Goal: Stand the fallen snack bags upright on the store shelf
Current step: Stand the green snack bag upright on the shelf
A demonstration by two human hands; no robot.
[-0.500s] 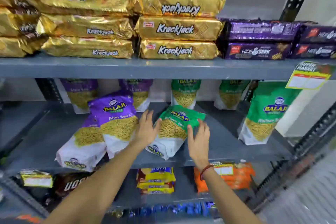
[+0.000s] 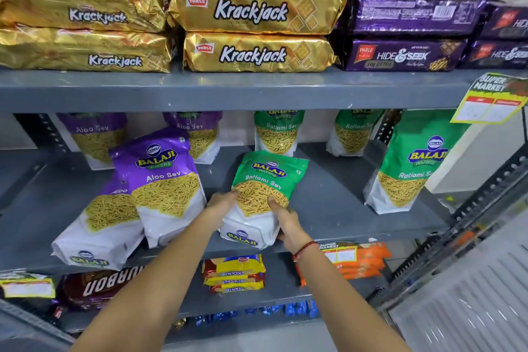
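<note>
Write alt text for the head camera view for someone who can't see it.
Both hands, left and right, grip the sides of a green Ratlami Sev bag lying tilted back on the grey middle shelf. Left of it two purple Aloo Sev bags also lean back, while more bags stand upright behind; gold Krackjack packs fill the shelf above.

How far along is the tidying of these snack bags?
Done: the green bag at right and four back-row bags stand upright. In hand: both hands, left and right, grip the fallen green Ratlami Sev bag. Left: two purple Aloo Sev bags lying tilted.
</note>
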